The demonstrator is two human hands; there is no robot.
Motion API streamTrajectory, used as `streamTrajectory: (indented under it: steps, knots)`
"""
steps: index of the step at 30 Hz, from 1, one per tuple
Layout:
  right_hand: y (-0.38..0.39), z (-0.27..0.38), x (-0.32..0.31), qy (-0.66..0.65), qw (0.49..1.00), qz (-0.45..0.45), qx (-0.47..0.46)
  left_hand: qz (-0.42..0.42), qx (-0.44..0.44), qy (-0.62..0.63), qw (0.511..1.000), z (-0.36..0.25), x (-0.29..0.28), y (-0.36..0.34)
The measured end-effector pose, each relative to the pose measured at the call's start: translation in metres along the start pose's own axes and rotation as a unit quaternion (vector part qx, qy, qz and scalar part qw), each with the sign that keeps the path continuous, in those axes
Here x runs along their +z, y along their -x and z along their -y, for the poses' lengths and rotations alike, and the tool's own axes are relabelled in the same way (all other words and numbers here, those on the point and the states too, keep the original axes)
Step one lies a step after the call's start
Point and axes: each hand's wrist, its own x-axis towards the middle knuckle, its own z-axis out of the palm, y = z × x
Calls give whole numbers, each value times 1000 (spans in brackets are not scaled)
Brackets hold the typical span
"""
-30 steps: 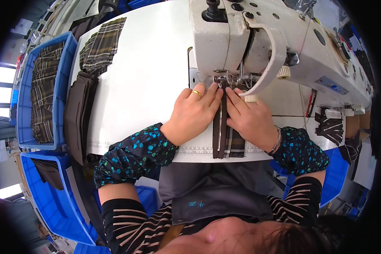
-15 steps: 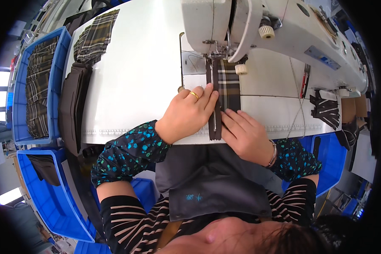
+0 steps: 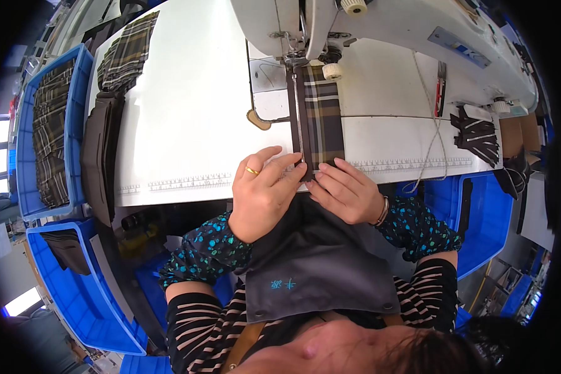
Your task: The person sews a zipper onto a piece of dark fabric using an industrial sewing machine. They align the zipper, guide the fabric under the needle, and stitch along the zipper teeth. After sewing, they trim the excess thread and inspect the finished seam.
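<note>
A dark brown zipper [image 3: 297, 118] with a silver row of teeth runs lengthwise along a strip of plaid fabric [image 3: 325, 118]. Their far ends lie at the presser foot of a white sewing machine [image 3: 411, 31]. My left hand [image 3: 262, 196], with a gold ring, pinches the zipper's near end between thumb and index finger. Close beside it, my right hand [image 3: 349, 194] has its fingertips on the near edge of the plaid strip, beside the zipper's end. The underside of that grip is hidden.
At left, blue bins [image 3: 22, 149] hold folded plaid pieces. Stacked brown cloth [image 3: 100, 156] and more plaid pieces [image 3: 128, 53] lie on the table's left side. Red-handled snips [image 3: 440, 93], a loose cord [image 3: 427, 162] and a bundle of zippers [image 3: 475, 134] are at right.
Both hands have moved toward the table's near edge, to the zipper's near end. My left fingers went from lying along the zipper to pinching it. The whole view has shifted slightly.
</note>
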Motion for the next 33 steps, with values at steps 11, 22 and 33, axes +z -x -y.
streamTrajectory:
  steps: [11,22,33]
  knots:
    - [1,-1,-4,-57,998,6,16,-9,50,-53,997,-7,3,20]
    - [-22,-11,-23,-114,992,40,46,-56,88,-33,994,0,11,28]
    - [-76,-99,17,-94,982,157,45,-72,108,-35,991,8,17,31]
